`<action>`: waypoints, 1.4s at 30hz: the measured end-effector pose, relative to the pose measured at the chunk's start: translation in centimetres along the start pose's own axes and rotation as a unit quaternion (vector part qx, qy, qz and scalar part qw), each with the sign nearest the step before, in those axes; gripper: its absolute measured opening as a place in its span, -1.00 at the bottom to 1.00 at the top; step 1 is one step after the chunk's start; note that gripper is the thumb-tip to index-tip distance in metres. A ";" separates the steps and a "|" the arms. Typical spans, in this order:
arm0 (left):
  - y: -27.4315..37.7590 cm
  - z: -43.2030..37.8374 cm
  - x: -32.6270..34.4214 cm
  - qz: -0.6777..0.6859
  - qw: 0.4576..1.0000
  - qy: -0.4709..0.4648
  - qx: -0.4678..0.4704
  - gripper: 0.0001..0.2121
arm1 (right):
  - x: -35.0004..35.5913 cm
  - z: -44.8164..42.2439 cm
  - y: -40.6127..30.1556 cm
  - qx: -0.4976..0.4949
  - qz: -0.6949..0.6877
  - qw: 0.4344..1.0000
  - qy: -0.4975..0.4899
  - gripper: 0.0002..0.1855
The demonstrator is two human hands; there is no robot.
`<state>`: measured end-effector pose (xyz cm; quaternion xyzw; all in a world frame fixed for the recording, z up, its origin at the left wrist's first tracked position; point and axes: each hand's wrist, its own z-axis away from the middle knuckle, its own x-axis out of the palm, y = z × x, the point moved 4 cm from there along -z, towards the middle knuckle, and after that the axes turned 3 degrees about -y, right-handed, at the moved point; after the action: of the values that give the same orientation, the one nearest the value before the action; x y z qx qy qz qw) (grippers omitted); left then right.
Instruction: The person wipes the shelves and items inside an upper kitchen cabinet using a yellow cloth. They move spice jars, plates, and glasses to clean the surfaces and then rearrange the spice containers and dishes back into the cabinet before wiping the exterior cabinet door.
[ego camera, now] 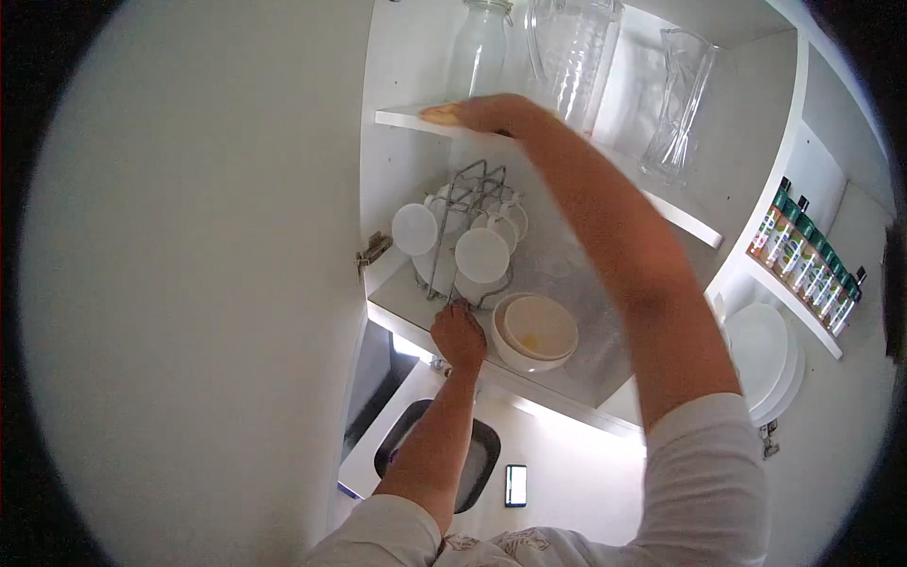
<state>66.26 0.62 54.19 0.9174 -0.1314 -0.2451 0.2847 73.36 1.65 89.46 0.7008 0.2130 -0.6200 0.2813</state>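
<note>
My left hand (pixel 459 337) is at the front of the lower cabinet shelf, its fingers curled around the base of a metal wire cup rack (pixel 441 244). Several white cups (pixel 482 255) hang on that rack. Higher up, my right hand (pixel 489 115) lies flat along the front edge of the upper shelf (pixel 404 119), fingers stretched out to the left and slightly blurred. I see nothing held in it. Just right of my left hand, two nested white bowls (pixel 536 333) sit near the shelf front; the inner one has a yellowish spot.
On the upper shelf stand a clip-top glass bottle (pixel 479 53), a large ribbed glass jug (pixel 570 60) and a glass pitcher (pixel 677 106). Spice jars (pixel 804 255) and white plates (pixel 762 354) are at right. A cabinet door (pixel 198 283) fills the left; below are a dark sink (pixel 485 453) and a phone (pixel 516 486).
</note>
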 end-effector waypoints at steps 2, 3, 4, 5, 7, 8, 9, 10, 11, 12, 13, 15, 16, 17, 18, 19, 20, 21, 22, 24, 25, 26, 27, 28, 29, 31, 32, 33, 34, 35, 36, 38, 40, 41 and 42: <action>1.5 0.6 0.6 0.016 1.000 -0.024 0.007 -0.81 | 0.4 -5.9 0.7 -0.076 0.013 0.996 0.048 -0.43; 4.2 1.6 1.8 0.060 0.996 -0.066 0.009 -0.82 | 0.0 -7.2 3.5 -0.062 0.048 0.994 0.077 -0.43; 4.2 1.5 2.3 0.067 0.993 -0.099 0.000 -0.82 | -0.2 -7.9 3.8 -0.042 0.067 0.991 0.104 -0.44; 5.6 1.7 2.4 0.082 0.991 -0.107 0.009 -0.82 | -0.5 -7.7 4.6 -0.010 0.094 0.988 0.126 -0.45; 3.0 0.7 1.3 -0.006 0.995 -0.095 -0.027 -0.82 | 0.5 -7.0 0.1 -0.070 0.147 0.985 0.065 -0.48; 2.2 0.4 0.8 0.012 0.997 -0.069 -0.013 -0.84 | 0.6 -5.8 -1.5 -0.089 0.167 0.981 0.045 -0.49; 1.8 0.3 0.8 0.012 0.998 -0.069 -0.009 -0.84 | 0.0 -4.0 -1.3 -0.067 0.133 0.988 0.031 -0.52; 1.2 0.1 0.8 0.012 0.999 -0.043 0.002 -0.84 | -0.4 -2.0 -1.1 -0.046 0.100 0.994 0.017 -0.55; 0.7 0.2 0.9 0.012 1.000 -0.022 0.013 -0.84 | -0.2 0.2 -0.3 -0.022 0.064 0.998 0.000 -0.57; 0.4 0.1 0.9 0.019 0.999 -0.013 0.024 -0.84 | 0.3 3.1 0.5 -0.036 0.077 0.994 0.069 -0.59; 0.8 0.0 0.8 0.022 0.999 -0.016 0.028 -0.84 | 0.9 6.5 1.7 -0.006 0.069 0.992 0.102 -0.60; 1.6 0.1 0.2 -0.004 0.999 -0.034 -0.002 -0.85 | 1.5 14.2 4.4 0.008 0.107 0.979 0.176 -0.62; 1.8 0.0 0.2 -0.002 0.999 -0.032 -0.003 -0.85 | 1.6 18.1 5.6 -0.007 0.155 0.964 0.217 -0.63; 1.9 -0.1 0.6 -0.010 0.999 -0.042 0.000 -0.85 | 1.1 21.1 7.0 0.174 0.121 0.968 0.138 -0.59; 1.8 0.2 1.1 -0.018 0.998 -0.053 0.000 -0.86 | 0.3 24.9 6.5 0.176 0.167 0.958 0.154 -0.52; 2.1 0.7 1.4 -0.016 0.998 -0.053 -0.005 -0.86 | 0.1 27.5 7.6 0.242 0.092 0.943 0.209 -0.50; 2.7 1.1 1.5 0.001 1.000 -0.029 0.007 -0.87 | 0.1 28.7 8.5 0.293 0.106 0.925 0.219 -0.49; 2.9 1.1 1.1 0.008 1.000 -0.004 0.021 -0.88 | 0.0 28.1 7.7 0.286 0.103 0.927 0.219 -0.49; 2.8 1.0 1.0 0.013 1.000 -0.012 0.010 -0.89 | 0.1 27.1 6.9 0.294 0.133 0.928 0.186 -0.51; 2.7 0.9 0.7 0.009 1.000 0.009 0.019 -0.88 | 0.9 23.4 5.5 0.255 0.197 0.934 0.153 -0.68; 2.3 0.8 0.5 0.007 0.999 0.028 0.030 -0.88 | 1.4 20.5 3.9 0.149 0.142 0.949 0.238 -0.69; 1.5 0.5 0.4 0.000 0.999 0.031 0.028 -0.88 | 1.8 17.6 2.0 0.039 0.081 0.944 0.319 -0.67; 0.6 0.3 0.3 -0.003 0.999 0.029 0.021 -0.87 | 1.9 13.6 0.5 0.010 0.129 0.946 0.297 -0.68; 1.9 0.6 0.8 0.018 0.999 0.019 0.021 -0.87 | 2.6 8.1 2.6 -0.085 0.200 0.925 0.310 -0.67; 0.9 0.4 0.5 0.008 1.000 0.017 0.019 -0.87 | 2.5 3.3 0.7 0.006 0.157 0.974 0.160 -0.65; 2.3 0.7 0.5 0.035 0.999 -0.016 0.028 -0.86 | 2.2 -1.6 -0.4 0.017 0.079 0.985 0.153 -0.63; 1.3 0.3 0.3 0.028 0.999 -0.016 0.026 -0.86 | 2.2 -3.6 -3.0 -0.036 0.063 0.983 0.166 -0.59; 0.7 0.0 0.3 0.012 1.000 -0.007 0.028 -0.85 | 1.6 -5.0 -4.4 -0.084 0.050 0.979 0.181 -0.55; 3.7 1.1 1.1 0.034 0.998 -0.011 0.044 -0.85 | 0.4 -5.2 0.0 -0.048 0.068 0.981 0.178 -0.55; 4.2 1.5 1.6 0.044 0.998 -0.021 0.047 -0.85 | 0.2 -5.2 1.7 -0.022 0.070 0.985 0.155 -0.54; 3.2 1.2 1.6 0.041 0.998 -0.026 0.040 -0.84 | 0.3 -5.0 1.8 -0.011 0.059 0.990 0.131 -0.53; 2.1 0.7 1.4 0.036 0.998 -0.035 0.029 -0.83 | 0.5 -3.6 2.7 0.018 0.032 0.995 0.092 -0.49; 1.7 0.6 0.8 0.028 0.999 0.002 0.033 -0.82 | 0.7 -0.3 5.4 0.057 -0.002 0.996 0.062 -0.46; 1.6 0.5 0.7 0.027 0.999 -0.004 0.029 -0.82 | 0.8 1.8 6.4 0.075 -0.018 0.996 0.050 -0.45; 1.8 0.5 0.8 0.021 1.000 -0.013 0.015 -0.82 | 0.7 4.1 7.6 0.098 -0.034 0.994 0.037 -0.43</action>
<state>66.49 -1.34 54.57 0.9154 -0.1577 -0.2494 0.2738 75.28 -6.82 89.43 0.7395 0.1854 -0.6211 0.1820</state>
